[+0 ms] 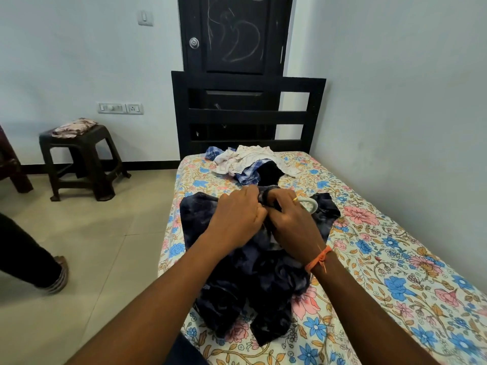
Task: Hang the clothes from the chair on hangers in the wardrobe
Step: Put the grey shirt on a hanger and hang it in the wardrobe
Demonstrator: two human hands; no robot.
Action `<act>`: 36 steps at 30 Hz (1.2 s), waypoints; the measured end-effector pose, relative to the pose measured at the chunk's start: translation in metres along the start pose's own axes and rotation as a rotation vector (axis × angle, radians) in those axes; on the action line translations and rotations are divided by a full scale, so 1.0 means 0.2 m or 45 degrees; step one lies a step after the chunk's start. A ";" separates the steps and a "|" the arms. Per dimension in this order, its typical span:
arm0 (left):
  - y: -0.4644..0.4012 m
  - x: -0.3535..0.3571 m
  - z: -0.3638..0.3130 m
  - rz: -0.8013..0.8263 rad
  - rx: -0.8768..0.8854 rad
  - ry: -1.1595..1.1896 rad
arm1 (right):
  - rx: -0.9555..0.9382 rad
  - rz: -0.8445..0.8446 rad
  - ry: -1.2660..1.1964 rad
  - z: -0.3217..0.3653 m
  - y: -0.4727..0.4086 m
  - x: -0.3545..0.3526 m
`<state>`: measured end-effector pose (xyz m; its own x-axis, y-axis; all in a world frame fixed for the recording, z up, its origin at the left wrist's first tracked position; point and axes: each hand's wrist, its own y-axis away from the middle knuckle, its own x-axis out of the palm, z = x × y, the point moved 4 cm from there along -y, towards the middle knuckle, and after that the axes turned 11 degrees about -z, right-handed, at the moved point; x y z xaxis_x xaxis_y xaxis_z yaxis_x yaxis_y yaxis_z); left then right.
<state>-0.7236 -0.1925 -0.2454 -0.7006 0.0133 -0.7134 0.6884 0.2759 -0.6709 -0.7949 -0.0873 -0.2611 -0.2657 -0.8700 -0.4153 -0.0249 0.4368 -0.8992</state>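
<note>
A dark blue patterned shirt (253, 280) lies spread on the flowered bed (395, 259) in front of me. My left hand (237, 214) and my right hand (292, 219) both pinch the fabric at its collar, side by side. A pale hanger hook (312, 205) pokes out from the collar just right of my right hand; the rest of the hanger is hidden inside the shirt. Farther up the bed sits a heap of other clothes (253, 162), white, blue-checked and black.
A black headboard (247, 111) and a dark door (234, 35) stand behind the bed. A dark plastic stool (81, 164) with a folded cloth (73, 127) stands at the left wall. Another person's leg and foot (39, 262) are at the left edge on the tiled floor.
</note>
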 end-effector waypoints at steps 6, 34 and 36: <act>-0.02 -0.07 0.05 0.030 0.013 0.147 | 0.299 -0.300 -0.091 -0.04 0.00 -0.10; -0.08 -0.52 0.11 -0.280 -0.061 -0.033 | 0.677 0.391 -0.744 -0.23 -0.66 -0.10; -0.05 -0.54 0.12 -0.371 -0.108 -0.027 | 0.684 0.381 -0.783 -0.22 -0.70 -0.13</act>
<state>-0.6513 -0.2204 -0.1666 -0.8615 -0.0979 -0.4983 0.4403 0.3448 -0.8290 -0.8275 -0.1167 -0.1185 0.3831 -0.7728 -0.5059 0.4620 0.6346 -0.6195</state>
